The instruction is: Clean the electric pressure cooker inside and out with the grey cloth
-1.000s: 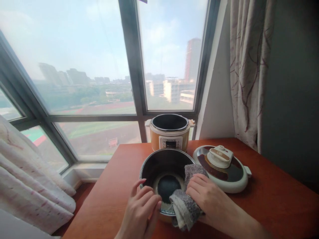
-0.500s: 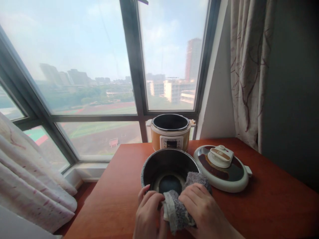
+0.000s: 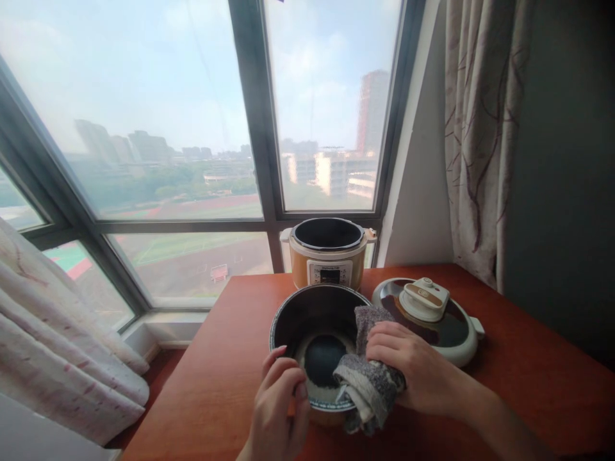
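Note:
A dark metal inner pot (image 3: 307,314) stands on the red-brown table (image 3: 230,371), close to me. My left hand (image 3: 278,410) grips the pot's near rim. My right hand (image 3: 408,365) holds a grey cloth (image 3: 369,384) draped over the pot's right rim, partly inside the pot. Behind the pot stands the orange cooker body (image 3: 328,256), with no lid on it. Its white lid (image 3: 432,314) lies flat on the table to the right, just beyond my right hand.
A large window (image 3: 192,128) runs behind the table. Curtains hang at the right (image 3: 475,141) and lower left (image 3: 57,346). A dark wall (image 3: 567,179) borders the table's right side. The table's left edge drops to the floor.
My right hand has slid the cloth from the pot's near rim to its right rim. My left hand has stayed on the near rim.

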Available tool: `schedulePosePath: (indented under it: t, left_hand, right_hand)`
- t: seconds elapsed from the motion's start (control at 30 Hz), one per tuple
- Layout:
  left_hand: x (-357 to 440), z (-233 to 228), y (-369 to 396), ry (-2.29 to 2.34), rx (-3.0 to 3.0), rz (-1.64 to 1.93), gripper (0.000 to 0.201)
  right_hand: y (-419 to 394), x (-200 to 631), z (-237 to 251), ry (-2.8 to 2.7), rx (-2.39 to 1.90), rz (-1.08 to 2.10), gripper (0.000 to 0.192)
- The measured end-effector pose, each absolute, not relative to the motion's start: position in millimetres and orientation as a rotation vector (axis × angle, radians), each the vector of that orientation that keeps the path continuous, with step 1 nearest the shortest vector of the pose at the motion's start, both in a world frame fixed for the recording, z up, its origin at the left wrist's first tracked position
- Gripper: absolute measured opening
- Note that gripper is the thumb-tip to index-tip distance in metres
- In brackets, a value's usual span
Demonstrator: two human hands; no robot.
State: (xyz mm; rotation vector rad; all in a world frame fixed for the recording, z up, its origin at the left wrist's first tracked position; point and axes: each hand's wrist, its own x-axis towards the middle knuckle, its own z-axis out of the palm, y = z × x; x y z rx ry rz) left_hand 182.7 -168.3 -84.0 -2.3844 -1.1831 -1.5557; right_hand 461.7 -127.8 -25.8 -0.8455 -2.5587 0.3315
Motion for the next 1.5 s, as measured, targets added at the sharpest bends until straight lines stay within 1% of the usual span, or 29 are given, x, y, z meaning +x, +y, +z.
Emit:
schedulePosePath:
  t: [0.13, 0.23, 0.3, 0.43, 0.5, 0.57, 0.63, 0.7, 0.87, 0.93, 1.07, 1.17, 1.33, 1.5]
  left_hand:
    - [184, -82, -168, -1.209, -2.353, -1.557, 0.021]
    - [188, -81, -174, -1.224, -2.313, -1.466, 0.030]
    - [193, -80, -181, -1.214, -2.302, -1.401, 0.036]
    - [202, -78, -191, -1.179, -2.334, -1.313, 0.038]
    - [202, -77, -192, -1.184, -2.386, -1.312, 0.035]
    - [200, -75, -190, -1.238, -2.423, -1.370, 0.028]
    - [196, -72, -185, -1.282, -2.419, -1.458, 0.022]
    - [191, -70, -179, -1.273, -2.418, -1.509, 0.020]
    - [178, -68, -164, -1.211, -2.459, -1.534, 0.020]
    - [174, -68, -160, -1.177, -2.483, -1.572, 0.021]
    - [166, -68, -152, -1.060, -2.549, -1.632, 0.022]
    - [159, -70, -149, -1.009, -2.628, -1.608, 0.021]
    - [153, -69, -149, -0.974, -2.707, -1.556, 0.020]
    - [157, -66, -147, -1.020, -2.679, -1.555, 0.018]
  right_hand:
    - [-136, 455, -29, -2.553, -0.910, 0.313, 0.030]
    - [-146, 448, -26, -2.550, -0.963, 0.316, 0.031]
    - [-154, 440, -25, -2.528, -1.016, 0.327, 0.029]
    - [-168, 419, -41, -2.438, -1.087, 0.263, 0.022]
    - [-173, 407, -57, -2.386, -1.053, 0.150, 0.018]
    - [-176, 397, -70, -2.349, -1.004, 0.053, 0.015]
    - [-176, 391, -75, -2.349, -0.979, 0.020, 0.015]
    - [-175, 392, -69, -2.391, -0.961, 0.061, 0.019]
    - [-167, 413, -31, -2.586, -0.906, 0.382, 0.030]
    - [-161, 423, -22, -2.631, -0.891, 0.445, 0.034]
    - [-151, 435, -20, -2.662, -0.854, 0.474, 0.038]
    - [-146, 437, -22, -2.671, -0.840, 0.457, 0.037]
    - [-139, 447, -15, -2.707, -0.841, 0.420, 0.032]
    - [-127, 458, -9, -2.715, -0.853, 0.363, 0.038]
